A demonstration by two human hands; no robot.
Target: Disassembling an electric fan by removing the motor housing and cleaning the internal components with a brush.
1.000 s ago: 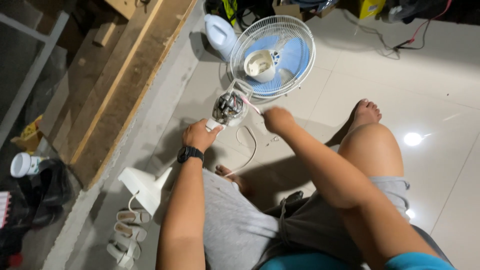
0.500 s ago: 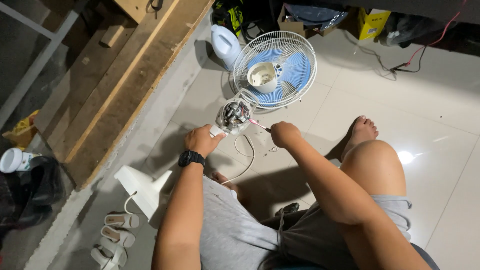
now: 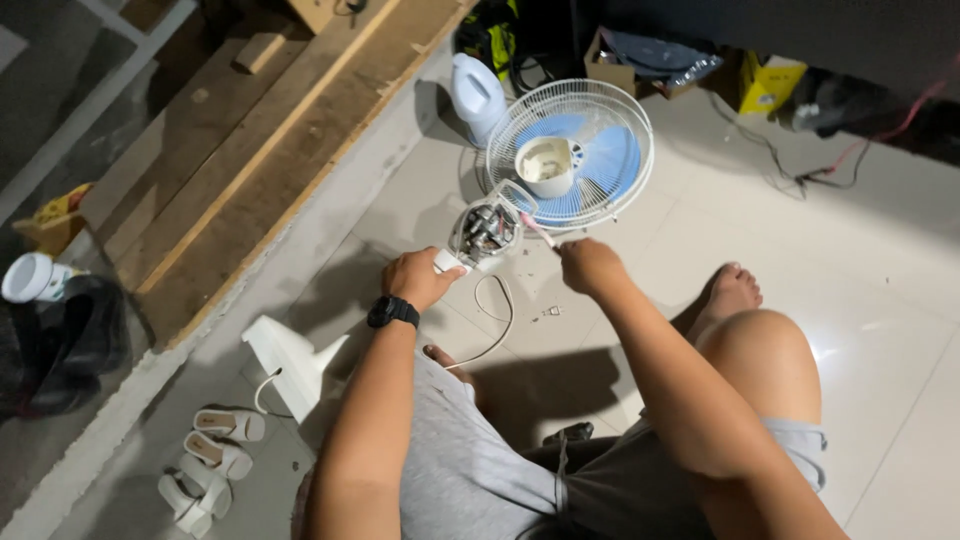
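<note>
I sit on a tiled floor with a dismantled fan in front of me. My left hand (image 3: 422, 277), with a black watch on the wrist, grips the white neck of the exposed fan motor (image 3: 484, 229). My right hand (image 3: 588, 265) holds a thin pink-handled tool (image 3: 537, 229) whose tip points at the motor. Beyond the motor lies the white wire guard with blue blades (image 3: 572, 150) and a white cap in its middle. A white cord (image 3: 493, 325) loops on the floor under the motor.
A white jug (image 3: 477, 97) stands behind the guard. A white fan base piece (image 3: 288, 362) lies left of my arm, sandals (image 3: 210, 455) beside it. Wooden planks (image 3: 230, 150) lie at left. Boxes and cables (image 3: 770, 90) line the back wall. Small screws (image 3: 551, 311) lie on the tiles.
The view has shifted closer over the fan. Both hands stay on the motor and tool, with the right hand drawn slightly back from the motor.
</note>
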